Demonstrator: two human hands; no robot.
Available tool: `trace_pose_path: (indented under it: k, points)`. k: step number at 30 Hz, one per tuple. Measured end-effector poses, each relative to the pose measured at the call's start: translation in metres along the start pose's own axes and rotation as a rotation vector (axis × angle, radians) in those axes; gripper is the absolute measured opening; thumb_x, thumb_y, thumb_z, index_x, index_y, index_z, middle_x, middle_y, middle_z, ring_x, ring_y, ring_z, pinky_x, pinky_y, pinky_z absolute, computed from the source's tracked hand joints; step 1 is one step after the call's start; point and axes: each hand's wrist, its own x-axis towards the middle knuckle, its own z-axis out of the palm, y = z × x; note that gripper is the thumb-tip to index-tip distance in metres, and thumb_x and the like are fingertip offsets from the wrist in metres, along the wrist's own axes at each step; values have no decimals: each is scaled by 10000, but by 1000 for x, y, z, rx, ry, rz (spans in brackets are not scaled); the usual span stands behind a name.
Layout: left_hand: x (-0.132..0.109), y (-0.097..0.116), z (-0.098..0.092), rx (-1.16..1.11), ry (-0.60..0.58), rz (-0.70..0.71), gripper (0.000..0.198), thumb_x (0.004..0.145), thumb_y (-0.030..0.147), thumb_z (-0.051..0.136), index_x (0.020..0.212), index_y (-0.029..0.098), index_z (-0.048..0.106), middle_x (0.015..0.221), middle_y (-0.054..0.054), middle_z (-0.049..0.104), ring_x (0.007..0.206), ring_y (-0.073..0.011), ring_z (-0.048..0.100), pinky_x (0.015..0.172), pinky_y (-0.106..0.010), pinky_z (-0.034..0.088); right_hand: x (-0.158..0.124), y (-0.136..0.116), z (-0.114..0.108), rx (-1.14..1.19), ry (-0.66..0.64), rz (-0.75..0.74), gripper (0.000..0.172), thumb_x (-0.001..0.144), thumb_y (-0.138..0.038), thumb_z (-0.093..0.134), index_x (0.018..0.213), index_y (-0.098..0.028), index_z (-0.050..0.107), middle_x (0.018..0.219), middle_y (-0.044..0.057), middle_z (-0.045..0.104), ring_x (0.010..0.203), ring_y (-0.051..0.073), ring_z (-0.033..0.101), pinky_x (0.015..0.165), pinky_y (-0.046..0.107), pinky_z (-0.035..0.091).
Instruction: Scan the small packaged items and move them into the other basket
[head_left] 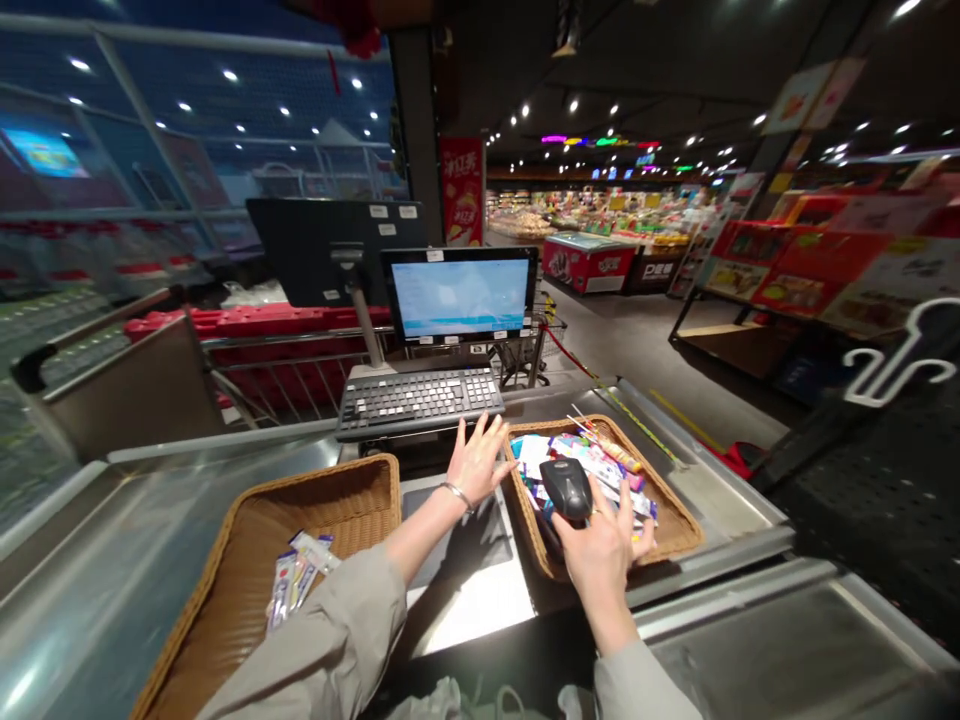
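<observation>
My left hand (pixel 478 458), a metal bangle on its wrist, is stretched out with fingers apart at the number-pad end of a black keyboard (pixel 420 398). A black handheld barcode scanner (pixel 566 488) is in my right hand (pixel 600 550), between thumb and index finger, its handle partly hidden. The other right-hand fingers extend over colourful wrapped packets (pixel 596 460) in a wicker basket (pixel 686 525). Whether they touch the packets I cannot tell. On my left, a larger wicker basket (pixel 247 530) contains several slim packets (pixel 300 570), partly covered by my left sleeve.
Behind the keyboard stands a lit monitor (pixel 461 297), with a second screen (pixel 330 250) turned away at its left. Metal counter surfaces (pixel 735 495) run along both sides. A white hook (pixel 896 365) rises at the right. Shelves and a red freezer (pixel 589 265) stand farther back.
</observation>
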Motion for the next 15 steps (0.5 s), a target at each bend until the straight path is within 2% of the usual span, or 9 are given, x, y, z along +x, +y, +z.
trace_pose_path:
  k: [4, 6, 10, 15]
  points:
    - [-28, -23, -11, 57, 36, -73, 613, 924, 502, 471, 1439, 180, 396, 1485, -145, 446, 1446, -318, 266, 1175, -624, 137, 0, -21, 10, 63, -48, -64, 379, 828, -469, 511, 1008, -191, 694, 1186, 120, 670, 1381, 323, 312, 1052, 542, 182]
    - [-43, -33, -17, 95, 41, -122, 618, 919, 509, 476, 1441, 188, 396, 1478, -147, 454, 1441, -320, 276, 1169, -649, 101, 0, -31, 14, 98, -70, -101, 327, 818, -437, 529, 975, -205, 699, 1201, 98, 667, 1388, 323, 301, 1046, 537, 206]
    - [-72, -48, -28, 161, 19, -242, 622, 926, 523, 449, 1450, 196, 381, 1504, -137, 418, 1454, -316, 244, 1155, -683, 3, -3, -49, 21, 127, -152, -139, 326, 800, -423, 541, 974, -201, 705, 1222, 97, 657, 1380, 323, 305, 1015, 505, 270]
    - [-113, -70, -41, 197, -47, -383, 610, 924, 514, 459, 1440, 194, 397, 1530, -126, 377, 1460, -314, 226, 1159, -676, 28, -9, -70, 30, 140, -253, -201, 330, 812, -422, 494, 937, -219, 722, 1215, 75, 663, 1394, 318, 276, 1003, 486, 299]
